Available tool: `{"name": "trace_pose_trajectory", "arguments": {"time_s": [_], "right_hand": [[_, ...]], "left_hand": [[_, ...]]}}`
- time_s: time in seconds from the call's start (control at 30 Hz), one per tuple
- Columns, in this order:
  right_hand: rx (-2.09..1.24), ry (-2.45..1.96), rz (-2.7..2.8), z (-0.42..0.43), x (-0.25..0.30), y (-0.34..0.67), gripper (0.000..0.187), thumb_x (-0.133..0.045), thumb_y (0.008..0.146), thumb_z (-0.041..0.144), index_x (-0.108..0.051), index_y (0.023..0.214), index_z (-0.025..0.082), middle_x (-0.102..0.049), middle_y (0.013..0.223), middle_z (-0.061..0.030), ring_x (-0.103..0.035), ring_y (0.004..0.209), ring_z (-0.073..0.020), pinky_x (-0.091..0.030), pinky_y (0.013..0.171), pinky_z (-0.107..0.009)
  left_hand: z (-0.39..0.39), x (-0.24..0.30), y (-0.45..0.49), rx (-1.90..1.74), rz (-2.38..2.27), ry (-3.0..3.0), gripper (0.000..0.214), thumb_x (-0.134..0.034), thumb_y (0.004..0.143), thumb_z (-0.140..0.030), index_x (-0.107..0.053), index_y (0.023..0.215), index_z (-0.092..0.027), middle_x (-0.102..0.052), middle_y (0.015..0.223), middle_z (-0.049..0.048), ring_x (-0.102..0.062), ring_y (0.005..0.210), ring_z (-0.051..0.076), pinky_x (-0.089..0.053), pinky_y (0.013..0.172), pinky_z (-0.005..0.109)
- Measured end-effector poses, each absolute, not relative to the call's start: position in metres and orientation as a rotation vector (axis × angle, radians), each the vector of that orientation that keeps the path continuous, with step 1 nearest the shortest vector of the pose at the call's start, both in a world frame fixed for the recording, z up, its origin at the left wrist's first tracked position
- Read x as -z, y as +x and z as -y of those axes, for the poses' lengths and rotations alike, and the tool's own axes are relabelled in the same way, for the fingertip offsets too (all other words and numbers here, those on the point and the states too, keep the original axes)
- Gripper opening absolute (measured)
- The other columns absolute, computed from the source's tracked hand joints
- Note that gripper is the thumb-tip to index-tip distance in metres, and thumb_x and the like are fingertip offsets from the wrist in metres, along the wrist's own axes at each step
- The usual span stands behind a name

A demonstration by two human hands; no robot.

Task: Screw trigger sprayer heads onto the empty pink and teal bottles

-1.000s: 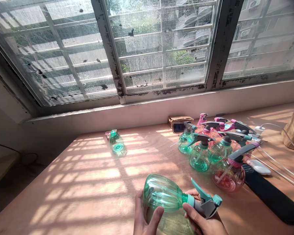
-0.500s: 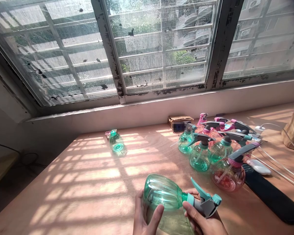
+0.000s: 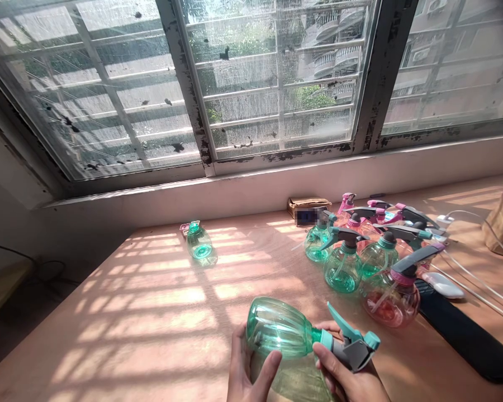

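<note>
A clear green spray bottle (image 3: 280, 329) lies on its side in both my hands, low in the view above the wooden table (image 3: 151, 312). My left hand (image 3: 247, 371) wraps round the bottle's round body, thumb across the front. My right hand (image 3: 347, 379) grips the teal collar and grey spray head (image 3: 354, 346), whose trigger points up and away. A second green bottle without a spray head (image 3: 200, 245) stands alone at the far left of the table.
A cluster of several green and pink spray bottles (image 3: 360, 262) stands at the right. Beside them lie a white mouse (image 3: 444, 285), white cables (image 3: 482, 285), a dark pad (image 3: 465, 335) and a brown box (image 3: 308, 207). A dirty window (image 3: 251, 78) runs behind.
</note>
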State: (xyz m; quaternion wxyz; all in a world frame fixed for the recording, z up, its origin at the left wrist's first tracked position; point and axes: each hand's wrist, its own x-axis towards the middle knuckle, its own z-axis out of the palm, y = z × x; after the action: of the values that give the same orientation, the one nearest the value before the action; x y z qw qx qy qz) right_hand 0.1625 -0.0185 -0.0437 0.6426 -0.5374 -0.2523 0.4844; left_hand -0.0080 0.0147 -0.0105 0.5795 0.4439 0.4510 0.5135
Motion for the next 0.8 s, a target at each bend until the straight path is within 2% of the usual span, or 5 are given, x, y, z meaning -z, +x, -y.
{"name": "trace_pose_trajectory", "arguments": {"time_s": [0.17, 0.53, 0.8], "right_hand": [[-1.076, -1.201, 0.585, 0.0182, 0.0438, 0.1609, 0.059, -0.09, 0.07, 0.067, -0.066, 0.105, 0.027, -0.064, 0.057, 0.0039, -0.042, 0.043, -0.0107, -0.03, 0.044, -0.023], [-1.08, -1.19, 0.561, 0.0184, 0.0467, 0.1603, 0.06, -0.091, 0.071, 0.064, -0.064, 0.108, 0.026, -0.066, 0.058, 0.0047, -0.044, 0.042, -0.0093, -0.032, 0.042, -0.022], [-1.096, -1.219, 0.578, 0.0194, 0.0421, 0.1611, 0.063, -0.089, 0.07, 0.069, -0.066, 0.11, 0.026, -0.065, 0.059, 0.0041, -0.045, 0.042, -0.0097, -0.031, 0.042, -0.022]], "left_hand": [[-0.0152, 0.0148, -0.0074, -1.221, -1.064, 1.031, 0.072, -0.083, 0.079, -0.056, -0.05, 0.134, -0.024, -0.073, 0.133, 0.0151, -0.064, 0.132, 0.037, -0.044, 0.112, 0.047], [-0.0148, 0.0111, -0.0062, -1.22, -1.084, 1.022, 0.068, -0.085, 0.078, -0.056, -0.055, 0.131, -0.024, -0.075, 0.127, 0.0137, -0.067, 0.127, 0.038, -0.048, 0.11, 0.047], [-0.0148, 0.0057, -0.0067, -1.219, -1.07, 1.032, 0.063, -0.085, 0.079, -0.054, -0.058, 0.128, -0.024, -0.077, 0.124, 0.0125, -0.068, 0.126, 0.037, -0.048, 0.111, 0.047]]}}
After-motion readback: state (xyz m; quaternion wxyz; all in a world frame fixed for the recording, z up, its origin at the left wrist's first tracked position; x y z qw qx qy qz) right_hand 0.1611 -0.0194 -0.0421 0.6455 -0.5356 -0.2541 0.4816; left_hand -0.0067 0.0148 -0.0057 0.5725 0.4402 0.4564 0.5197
